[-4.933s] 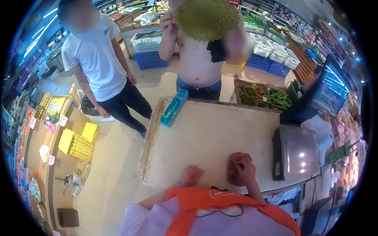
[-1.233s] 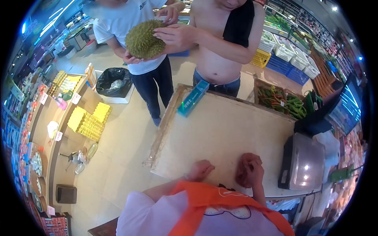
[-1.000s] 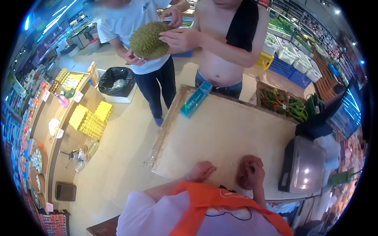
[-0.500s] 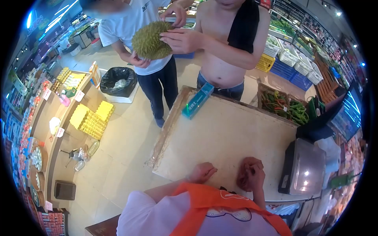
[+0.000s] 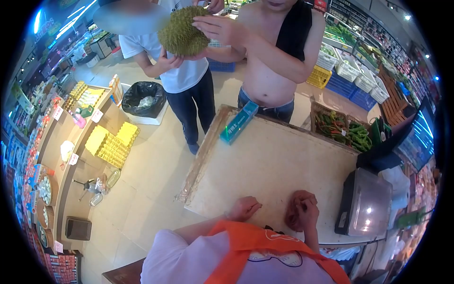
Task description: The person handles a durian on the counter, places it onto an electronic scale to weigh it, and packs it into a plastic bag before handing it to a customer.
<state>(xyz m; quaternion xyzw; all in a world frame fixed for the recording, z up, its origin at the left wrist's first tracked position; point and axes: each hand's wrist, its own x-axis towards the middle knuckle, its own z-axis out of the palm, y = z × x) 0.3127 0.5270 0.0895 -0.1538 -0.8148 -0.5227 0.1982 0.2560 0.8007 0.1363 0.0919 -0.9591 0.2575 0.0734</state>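
My left hand [image 5: 245, 208] rests at the near edge of the pale counter [image 5: 265, 163], its fingers curled together in a loose fist with nothing visible in it. My right hand [image 5: 309, 213] is closed on a crumpled reddish-brown bundle [image 5: 293, 215] that looks like a cloth; its exact kind is unclear. Across the counter, two other people hold up a green spiky durian [image 5: 183, 32] with their hands. On the far left corner of the counter lies a long teal toothpaste box [image 5: 239, 123], out of reach of both my hands.
A grey machine with a clear lid [image 5: 365, 202] and a dark monitor [image 5: 406, 137] stand at the counter's right. Baskets of peppers [image 5: 328, 124] adjoin its far edge. On the floor at left are a black-lined bin [image 5: 143, 97] and yellow egg trays [image 5: 109, 146].
The other people have raised and turned the durian; one person's hand has shifted to support it below. My hands have stayed in place.
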